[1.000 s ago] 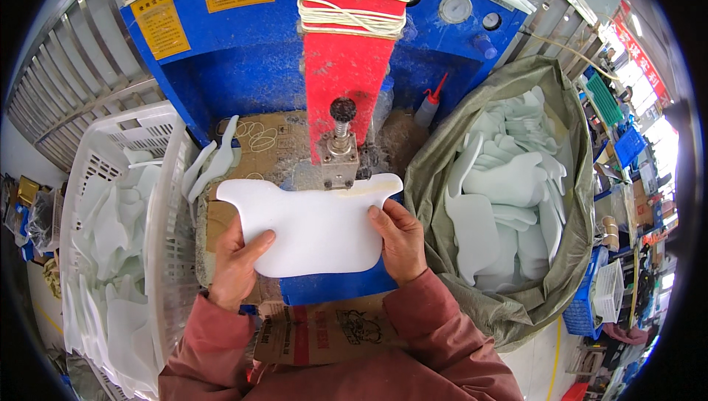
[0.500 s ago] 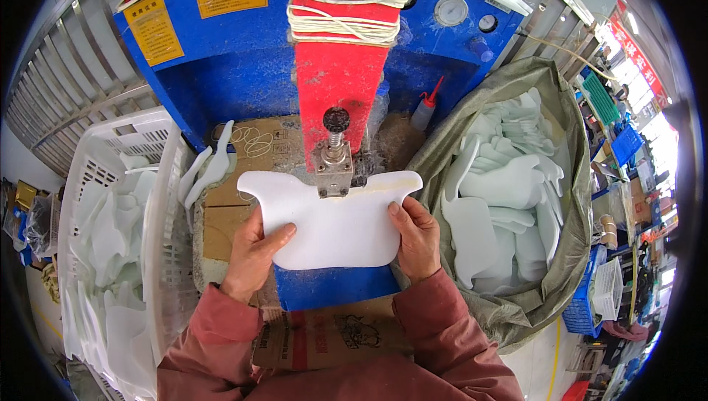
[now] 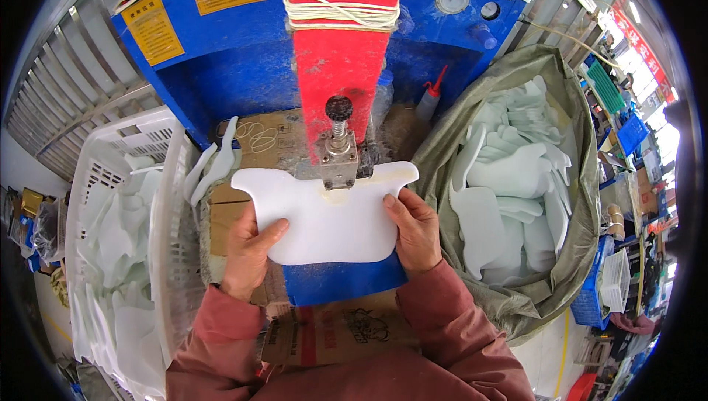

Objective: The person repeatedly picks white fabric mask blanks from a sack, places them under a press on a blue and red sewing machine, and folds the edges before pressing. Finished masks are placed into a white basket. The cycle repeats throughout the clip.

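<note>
Both hands hold a white foam-like sheet [image 3: 332, 224] with a curved outline and two flared upper corners. My left hand [image 3: 251, 250] pinches its left side, thumb on top and fingers underneath. On the right side, my right hand [image 3: 414, 231] grips it in the same way. The sheet's upper edge lies under the small metal head [image 3: 339, 168] of a machine with a red arm [image 3: 338, 69]. A yellowish strip [image 3: 380, 176] marks that edge, on both sides of the head. Below the sheet, a blue plate [image 3: 343, 283] shows.
To the left, a white plastic basket [image 3: 156, 253] holds several similar pieces. An olive fabric sack [image 3: 582, 202] at right holds more. Two narrow pieces [image 3: 217, 165] lie beside the basket. Behind stand the blue machine body [image 3: 228, 91] and a red-tipped bottle [image 3: 429, 98].
The sheet has shifted slightly left under the metal head, both hands moving with it. More of the yellowish strip shows below the head. The whole view has also shifted a little.
</note>
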Tool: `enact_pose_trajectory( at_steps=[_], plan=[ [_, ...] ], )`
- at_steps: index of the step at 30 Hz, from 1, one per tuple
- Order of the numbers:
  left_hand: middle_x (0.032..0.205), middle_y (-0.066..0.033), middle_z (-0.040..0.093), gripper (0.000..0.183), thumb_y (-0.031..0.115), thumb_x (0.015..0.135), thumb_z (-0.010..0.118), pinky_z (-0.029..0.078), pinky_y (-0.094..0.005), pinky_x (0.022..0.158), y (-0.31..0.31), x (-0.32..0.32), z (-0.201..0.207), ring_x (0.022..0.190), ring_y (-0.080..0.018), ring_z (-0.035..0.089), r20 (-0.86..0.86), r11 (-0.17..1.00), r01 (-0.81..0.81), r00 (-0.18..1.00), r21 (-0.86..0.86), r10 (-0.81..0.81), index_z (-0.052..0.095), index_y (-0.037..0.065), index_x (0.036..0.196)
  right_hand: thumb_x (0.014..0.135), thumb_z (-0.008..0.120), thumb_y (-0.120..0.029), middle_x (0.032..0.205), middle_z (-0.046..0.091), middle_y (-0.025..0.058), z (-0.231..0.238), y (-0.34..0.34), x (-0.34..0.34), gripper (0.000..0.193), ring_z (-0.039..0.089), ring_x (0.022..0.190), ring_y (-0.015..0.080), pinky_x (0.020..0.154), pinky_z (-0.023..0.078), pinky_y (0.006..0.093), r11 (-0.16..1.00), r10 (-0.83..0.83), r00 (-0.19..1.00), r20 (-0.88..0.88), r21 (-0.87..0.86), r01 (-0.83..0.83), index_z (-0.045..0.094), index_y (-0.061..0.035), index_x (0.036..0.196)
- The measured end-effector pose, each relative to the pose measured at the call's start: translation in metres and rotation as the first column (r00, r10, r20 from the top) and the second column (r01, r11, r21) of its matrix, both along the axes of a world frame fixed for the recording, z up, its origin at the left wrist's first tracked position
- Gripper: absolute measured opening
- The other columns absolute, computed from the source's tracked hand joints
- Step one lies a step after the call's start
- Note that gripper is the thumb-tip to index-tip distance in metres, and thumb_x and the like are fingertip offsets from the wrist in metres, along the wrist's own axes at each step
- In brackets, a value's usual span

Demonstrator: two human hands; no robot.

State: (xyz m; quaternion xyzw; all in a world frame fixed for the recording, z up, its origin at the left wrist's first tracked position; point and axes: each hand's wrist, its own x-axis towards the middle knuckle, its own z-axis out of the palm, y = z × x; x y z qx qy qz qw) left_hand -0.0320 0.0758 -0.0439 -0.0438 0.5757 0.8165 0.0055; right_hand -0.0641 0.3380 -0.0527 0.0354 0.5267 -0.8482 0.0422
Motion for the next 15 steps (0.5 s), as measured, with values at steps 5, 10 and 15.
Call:
enact_pose_trajectory(
  at_steps=[5, 10, 15],
  plan=[
    [0.125, -0.0056, 0.068, 0.049, 0.001, 0.097, 0.069, 0.052, -0.0304, 0.096, 0.012, 0.000, -0.002, 0.110, -0.0135, 0.065, -0.014, 0.999, 0.039, 0.999, 0.028, -0.038, 0.054, 0.000, 0.143, 0.104, 0.065, -0.013, 0.110, 0.073, 0.0035, 0.008, 0.013, 0.009, 0.028, 0.066, 0.094, 0.0086, 0.083, 0.053, 0.0236, 0.999, -0.044, 0.999, -0.004, -0.008, 0.044, 0.068, 0.0046, 0.125],
    [0.126, -0.0059, 0.068, 0.049, 0.001, 0.097, 0.069, 0.052, -0.0312, 0.098, 0.020, 0.001, -0.003, 0.110, -0.0133, 0.064, -0.003, 0.996, 0.083, 0.997, 0.033, -0.083, 0.054, 0.000, 0.143, 0.104, 0.064, -0.011, 0.107, 0.072, 0.0031, 0.008, 0.022, 0.014, 0.025, 0.065, 0.092, 0.0077, 0.081, 0.052, 0.0227, 0.996, -0.086, 0.996, 0.015, 0.018, 0.086, 0.069, 0.0050, 0.123],
    [0.126, -0.0060, 0.068, 0.050, 0.002, 0.097, 0.070, 0.052, -0.0308, 0.098, 0.029, 0.002, -0.005, 0.110, -0.0123, 0.064, 0.005, 0.995, 0.095, 0.995, 0.027, -0.096, 0.052, 0.000, 0.145, 0.103, 0.065, -0.010, 0.105, 0.072, 0.0023, 0.005, 0.032, 0.020, 0.023, 0.064, 0.089, 0.0075, 0.079, 0.052, 0.0231, 0.996, -0.094, 0.996, 0.015, 0.008, 0.093, 0.070, 0.0046, 0.121]
  ],
)
